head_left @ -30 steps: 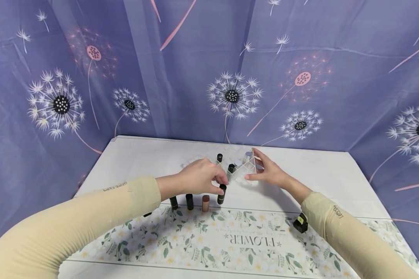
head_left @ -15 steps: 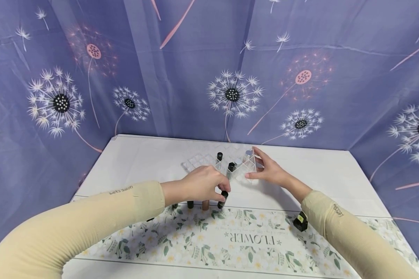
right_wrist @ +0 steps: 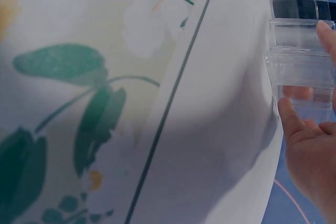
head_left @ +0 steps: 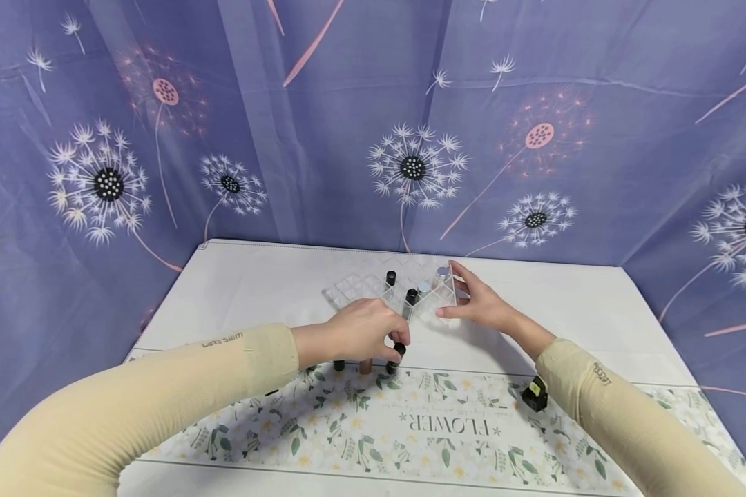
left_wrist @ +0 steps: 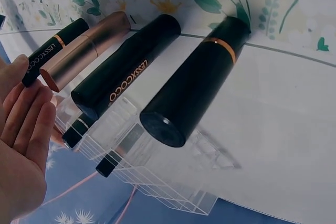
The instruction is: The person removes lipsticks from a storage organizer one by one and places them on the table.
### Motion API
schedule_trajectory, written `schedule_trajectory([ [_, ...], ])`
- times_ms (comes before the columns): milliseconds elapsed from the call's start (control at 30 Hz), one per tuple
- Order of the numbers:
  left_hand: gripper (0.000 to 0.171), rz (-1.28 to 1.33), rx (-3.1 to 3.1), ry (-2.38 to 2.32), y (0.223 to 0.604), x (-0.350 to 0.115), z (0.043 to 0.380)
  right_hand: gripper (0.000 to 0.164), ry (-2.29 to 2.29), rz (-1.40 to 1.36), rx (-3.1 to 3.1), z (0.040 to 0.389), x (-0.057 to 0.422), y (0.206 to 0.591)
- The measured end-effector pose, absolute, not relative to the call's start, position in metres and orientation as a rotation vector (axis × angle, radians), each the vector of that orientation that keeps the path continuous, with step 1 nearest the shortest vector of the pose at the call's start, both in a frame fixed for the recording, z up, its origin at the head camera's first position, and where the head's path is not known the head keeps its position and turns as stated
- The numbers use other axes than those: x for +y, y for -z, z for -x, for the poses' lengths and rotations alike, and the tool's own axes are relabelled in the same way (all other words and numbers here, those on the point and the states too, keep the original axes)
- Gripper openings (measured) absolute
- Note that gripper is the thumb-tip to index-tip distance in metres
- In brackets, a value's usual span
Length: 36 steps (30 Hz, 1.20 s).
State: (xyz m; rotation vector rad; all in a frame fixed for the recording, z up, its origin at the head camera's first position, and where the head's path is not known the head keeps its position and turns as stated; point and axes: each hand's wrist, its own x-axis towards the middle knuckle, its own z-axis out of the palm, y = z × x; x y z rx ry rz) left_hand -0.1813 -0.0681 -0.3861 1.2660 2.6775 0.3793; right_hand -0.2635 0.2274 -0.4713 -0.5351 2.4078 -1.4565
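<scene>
My left hand (head_left: 367, 331) pinches a black lipstick tube (head_left: 394, 362) with a gold ring at the front of the white cloth. In the left wrist view, thumb and fingers close on that lettered tube (left_wrist: 52, 48). Beside it stand a rose-gold lipstick (left_wrist: 86, 51) and two black tubes, one lettered (left_wrist: 126, 66) and one plain with a copper ring (left_wrist: 197, 82). My right hand (head_left: 481, 304) grips the right end of a clear lipstick organizer (head_left: 345, 290). Black-capped tubes (head_left: 412, 297) and silver-capped ones (head_left: 424, 287) stand in its compartments.
A small black bottle (head_left: 535, 395) with a yellow-green label sits near the right forearm. A floral strip (head_left: 447, 449) printed FLOWER crosses the front of the white table cover (head_left: 553, 304). Purple dandelion curtains (head_left: 323, 152) hang behind and at both sides.
My left hand has come slightly down and to the right with the black lipstick tube, hiding more of the standing tubes. My right hand keeps its grip on the organizer's end.
</scene>
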Motion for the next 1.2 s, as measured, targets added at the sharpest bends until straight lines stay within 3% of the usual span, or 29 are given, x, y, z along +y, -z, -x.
schedule_trajectory([
  [833,0.017,-1.281,2.692,-0.357,0.3936,-0.0713,0.1816,0.113,1.478,0.536,2.399,0.2645,0.2266,0.4725],
  [1200,0.03,-1.229,2.674,-0.356,0.3917,-0.0741,0.1809,0.113,1.477,0.532,2.398,0.2651,0.2278,0.4735],
])
